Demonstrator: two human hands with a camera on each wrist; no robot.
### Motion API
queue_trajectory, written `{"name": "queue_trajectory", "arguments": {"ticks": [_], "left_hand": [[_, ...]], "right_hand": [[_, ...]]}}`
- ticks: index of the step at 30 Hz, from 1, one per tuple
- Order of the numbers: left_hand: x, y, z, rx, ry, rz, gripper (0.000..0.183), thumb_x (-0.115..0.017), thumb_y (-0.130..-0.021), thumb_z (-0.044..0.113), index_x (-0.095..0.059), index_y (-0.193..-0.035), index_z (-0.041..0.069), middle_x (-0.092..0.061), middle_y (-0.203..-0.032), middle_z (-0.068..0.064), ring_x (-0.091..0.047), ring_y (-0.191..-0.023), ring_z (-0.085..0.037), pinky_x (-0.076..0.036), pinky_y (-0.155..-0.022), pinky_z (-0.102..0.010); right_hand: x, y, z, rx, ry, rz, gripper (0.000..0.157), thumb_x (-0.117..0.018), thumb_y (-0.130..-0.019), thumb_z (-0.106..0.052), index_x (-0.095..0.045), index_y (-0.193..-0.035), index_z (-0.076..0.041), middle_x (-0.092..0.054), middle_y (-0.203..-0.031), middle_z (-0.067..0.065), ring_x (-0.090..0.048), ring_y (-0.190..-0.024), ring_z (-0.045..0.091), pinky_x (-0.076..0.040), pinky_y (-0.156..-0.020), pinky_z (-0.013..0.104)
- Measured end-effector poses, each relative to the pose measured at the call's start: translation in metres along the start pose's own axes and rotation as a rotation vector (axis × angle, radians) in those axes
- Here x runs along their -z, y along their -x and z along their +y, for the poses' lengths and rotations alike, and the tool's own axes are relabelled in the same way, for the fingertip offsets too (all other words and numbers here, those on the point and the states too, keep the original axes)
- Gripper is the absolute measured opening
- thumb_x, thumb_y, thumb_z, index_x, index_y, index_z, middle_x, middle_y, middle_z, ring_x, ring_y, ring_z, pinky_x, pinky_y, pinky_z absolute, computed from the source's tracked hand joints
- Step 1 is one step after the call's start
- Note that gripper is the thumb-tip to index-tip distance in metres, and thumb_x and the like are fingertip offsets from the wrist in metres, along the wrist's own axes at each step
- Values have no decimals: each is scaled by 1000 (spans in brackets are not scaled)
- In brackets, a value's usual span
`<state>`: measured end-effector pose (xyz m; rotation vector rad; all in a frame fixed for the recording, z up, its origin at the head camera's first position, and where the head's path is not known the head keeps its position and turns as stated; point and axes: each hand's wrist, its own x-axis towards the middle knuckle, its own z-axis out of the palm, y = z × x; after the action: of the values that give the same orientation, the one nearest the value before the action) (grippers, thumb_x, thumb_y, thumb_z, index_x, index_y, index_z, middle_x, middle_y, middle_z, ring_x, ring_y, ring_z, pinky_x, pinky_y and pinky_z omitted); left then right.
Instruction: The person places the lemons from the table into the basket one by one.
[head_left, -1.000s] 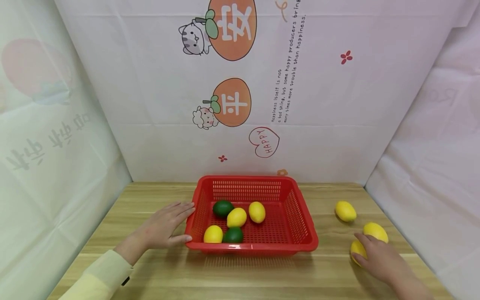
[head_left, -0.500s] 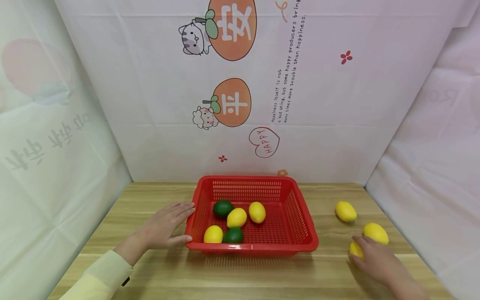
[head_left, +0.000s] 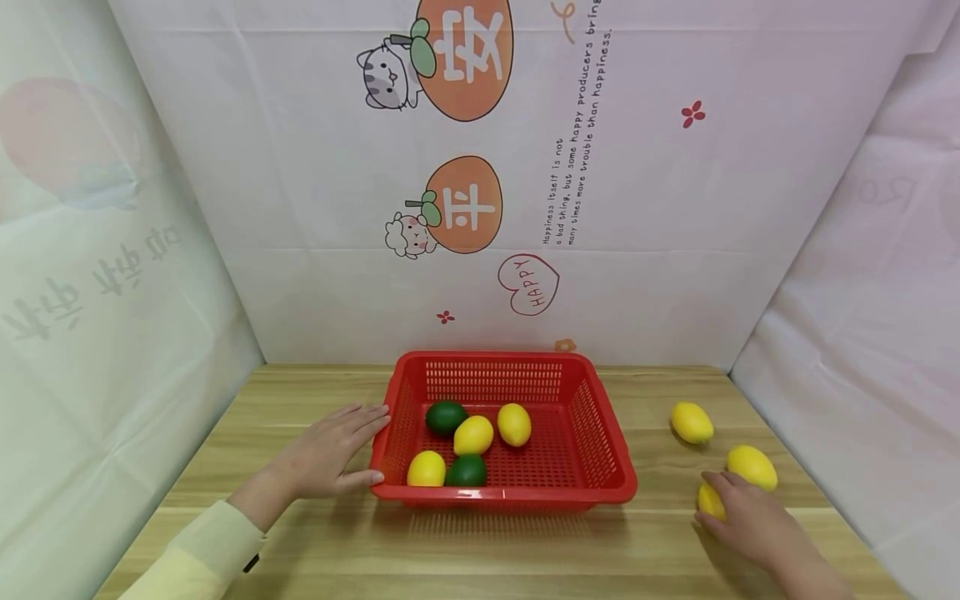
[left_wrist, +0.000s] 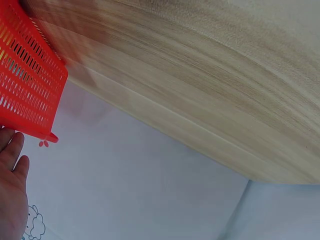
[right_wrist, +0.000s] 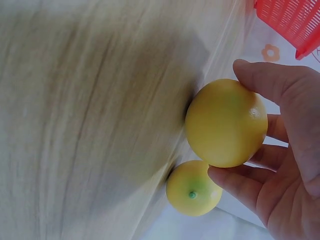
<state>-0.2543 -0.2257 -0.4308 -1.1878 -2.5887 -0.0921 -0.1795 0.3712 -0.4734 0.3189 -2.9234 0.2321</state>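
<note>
My right hand (head_left: 750, 518) holds a yellow lemon (right_wrist: 226, 123) between thumb and curled fingers, low over the wooden table at the right. In the head view most of that fruit is hidden under the hand. Just behind it lies a second lemon (head_left: 752, 467), and farther back a third lemon (head_left: 691, 422). My left hand (head_left: 335, 450) rests on the left rim of a red plastic basket (head_left: 540, 493), fingers fairly straight. Inside the basket are lemons (head_left: 514, 425) and dark green fruits (head_left: 446, 417), lemon-like in shape.
The wooden table (head_left: 315, 550) runs back to a white printed cloth (head_left: 645, 208). Similar cloth hangs along the left side (head_left: 135, 333) and the right side (head_left: 862, 350). The basket stands at the middle of the table.
My right hand and the lemon under it have shifted slightly left since a second ago. The left hand, the basket and the other fruit stay in place.
</note>
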Motion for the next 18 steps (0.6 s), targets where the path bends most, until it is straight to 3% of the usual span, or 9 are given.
{"name": "queue_trajectory", "arguments": {"ticks": [18], "left_hand": [[0,0,-2,2,-3,-15,79,-52,-91,60,-48,-140,-1,-46,-145,-15,-42,-133,-34,-33,-109,-50]], "right_hand": [[0,-1,0,12,3,-4,59,-82,-75,-26,-60,-116,10,-58,-109,33,-60,-96,48,-50,-80,60]]}}
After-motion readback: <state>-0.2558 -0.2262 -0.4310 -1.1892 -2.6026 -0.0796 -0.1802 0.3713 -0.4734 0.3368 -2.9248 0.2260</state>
